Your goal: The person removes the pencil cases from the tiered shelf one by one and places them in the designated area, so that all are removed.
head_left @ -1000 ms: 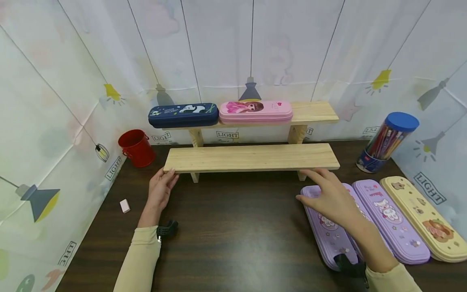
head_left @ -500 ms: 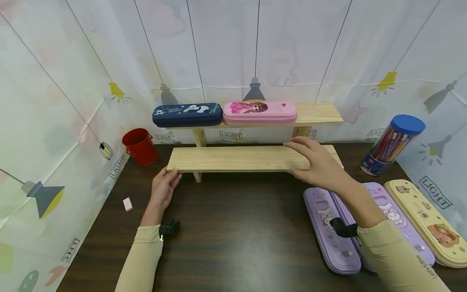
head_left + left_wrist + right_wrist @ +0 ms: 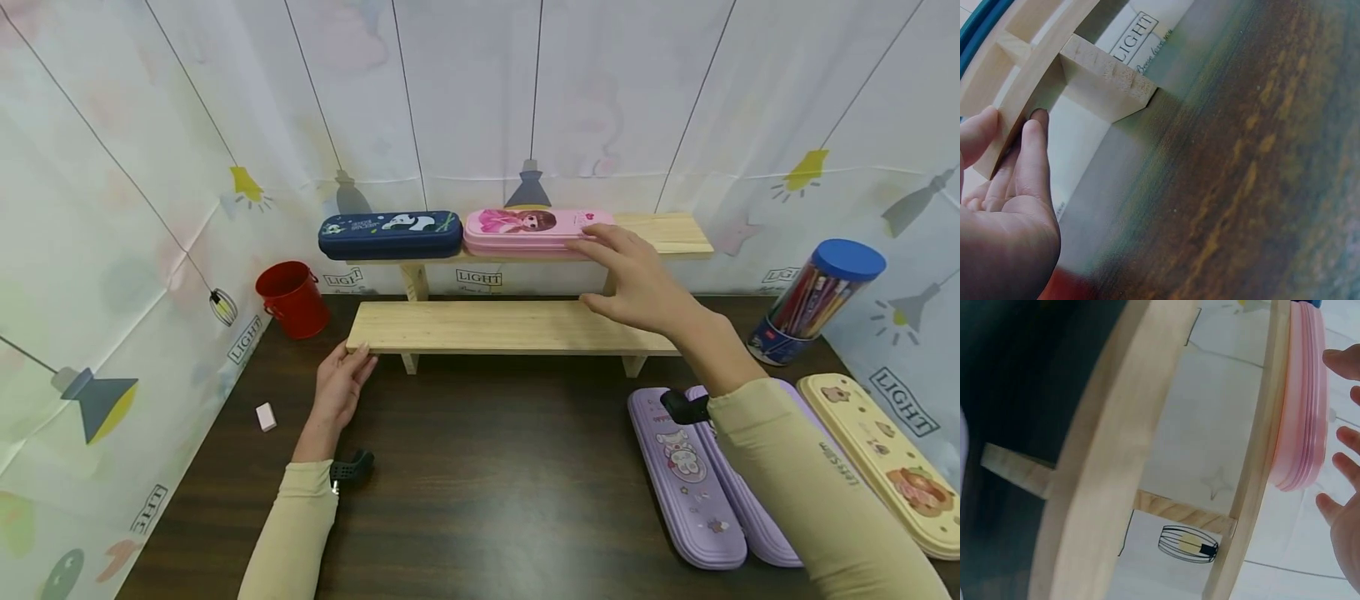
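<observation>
A two-tier wooden shelf (image 3: 517, 327) stands at the back of the table. My left hand (image 3: 339, 390) holds the lower board's left front corner, and the left wrist view shows the thumb above and fingers beneath the board (image 3: 1041, 78). On the upper tier lie a navy pencil case (image 3: 390, 242) with pandas and, to its right, a pink pencil case (image 3: 517, 237) with a doll picture. My right hand (image 3: 641, 279) hovers before the pink case's right end, fingers spread. In the right wrist view a gap separates these fingers from the pink case (image 3: 1302, 406).
Two purple pencil cases (image 3: 686, 475) and a yellow one (image 3: 885, 458) lie at right, partly under my right arm. Behind them stands a blue-lidded tub of pencils (image 3: 810, 304). A red bucket (image 3: 294, 302) and a white eraser (image 3: 266, 417) are at left.
My right hand has risen from above the purple cases, past the lower board, to the pink case on the upper tier. The left hand keeps its hold on the board's corner.
</observation>
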`<state>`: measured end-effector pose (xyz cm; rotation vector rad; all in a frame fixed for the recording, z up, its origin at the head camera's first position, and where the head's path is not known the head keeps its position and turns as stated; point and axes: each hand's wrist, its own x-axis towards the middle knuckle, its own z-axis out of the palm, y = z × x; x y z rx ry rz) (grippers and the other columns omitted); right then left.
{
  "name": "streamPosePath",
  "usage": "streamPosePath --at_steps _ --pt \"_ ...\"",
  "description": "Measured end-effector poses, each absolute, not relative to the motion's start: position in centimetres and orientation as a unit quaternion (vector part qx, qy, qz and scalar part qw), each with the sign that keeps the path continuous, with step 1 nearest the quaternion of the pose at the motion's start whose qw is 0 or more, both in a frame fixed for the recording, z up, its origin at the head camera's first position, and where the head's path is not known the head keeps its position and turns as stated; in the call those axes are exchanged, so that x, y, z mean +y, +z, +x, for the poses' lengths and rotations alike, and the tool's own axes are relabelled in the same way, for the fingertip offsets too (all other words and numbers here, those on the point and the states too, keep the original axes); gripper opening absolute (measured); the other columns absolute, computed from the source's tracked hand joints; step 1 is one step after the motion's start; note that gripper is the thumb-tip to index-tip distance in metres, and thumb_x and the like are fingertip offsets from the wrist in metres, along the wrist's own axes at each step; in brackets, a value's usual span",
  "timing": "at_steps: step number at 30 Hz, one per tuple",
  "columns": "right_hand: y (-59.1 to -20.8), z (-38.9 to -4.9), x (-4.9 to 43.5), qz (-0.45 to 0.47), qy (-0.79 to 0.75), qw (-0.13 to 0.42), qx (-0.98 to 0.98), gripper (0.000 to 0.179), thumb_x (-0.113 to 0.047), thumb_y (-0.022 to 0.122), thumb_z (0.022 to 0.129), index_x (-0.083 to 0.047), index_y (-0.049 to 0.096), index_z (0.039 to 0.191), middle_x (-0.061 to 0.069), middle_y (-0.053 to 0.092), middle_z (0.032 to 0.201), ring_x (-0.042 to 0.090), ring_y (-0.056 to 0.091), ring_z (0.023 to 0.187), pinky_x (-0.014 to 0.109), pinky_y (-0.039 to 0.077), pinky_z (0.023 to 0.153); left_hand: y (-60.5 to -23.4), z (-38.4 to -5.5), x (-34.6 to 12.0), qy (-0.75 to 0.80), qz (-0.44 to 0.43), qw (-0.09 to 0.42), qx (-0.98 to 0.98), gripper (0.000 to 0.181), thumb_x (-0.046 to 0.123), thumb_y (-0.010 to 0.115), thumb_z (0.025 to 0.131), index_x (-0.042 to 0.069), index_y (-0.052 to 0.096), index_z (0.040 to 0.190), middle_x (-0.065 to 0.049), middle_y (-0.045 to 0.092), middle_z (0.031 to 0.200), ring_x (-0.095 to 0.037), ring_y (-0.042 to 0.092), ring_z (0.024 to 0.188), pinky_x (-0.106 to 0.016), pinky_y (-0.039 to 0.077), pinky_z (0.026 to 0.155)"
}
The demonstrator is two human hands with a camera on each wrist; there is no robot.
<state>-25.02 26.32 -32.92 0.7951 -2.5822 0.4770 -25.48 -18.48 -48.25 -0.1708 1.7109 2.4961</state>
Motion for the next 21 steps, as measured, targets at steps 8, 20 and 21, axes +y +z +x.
streamPosePath --at_steps 8,20,21 --pt "-32.0 -28.0 24.8 0.275 0.148 0.167 -0.935 0.073 -0.024 0.074 0.078 -0.022 0.049 0.146 0.017 0.041 0.153 0.041 0.037 0.142 0.063 0.029 0.118 -49.0 -25.8 -18.8 0.826 -0.050 0.055 0.558 0.056 0.015 0.059 0.100 0.006 0.037 0.151 -0.003 0.060 0.125 -0.004 0.066 0.109 -0.029 0.047 0.109" --pt "-30.7 -31.0 23.1 0.249 0.081 0.094 -0.961 0.080 -0.033 0.071 0.083 -0.032 0.036 0.154 0.020 0.032 0.159 0.038 0.027 0.149 0.073 0.019 0.118 -50.0 -26.4 -18.8 0.817 -0.046 0.034 0.574 0.060 0.021 0.064 0.098 0.007 0.038 0.151 -0.004 0.060 0.128 -0.005 0.066 0.111 -0.027 0.051 0.105" --pt "-30.7 -31.1 23.1 0.245 0.076 0.087 -0.963 0.079 -0.033 0.071 0.084 -0.033 0.035 0.154 0.021 0.032 0.159 0.040 0.027 0.148 0.073 0.019 0.117 -50.0 -26.4 -18.8 0.817 -0.047 0.033 0.574 0.061 0.021 0.064 0.098 0.007 0.038 0.150 -0.004 0.060 0.128 -0.005 0.066 0.111 -0.027 0.051 0.104"
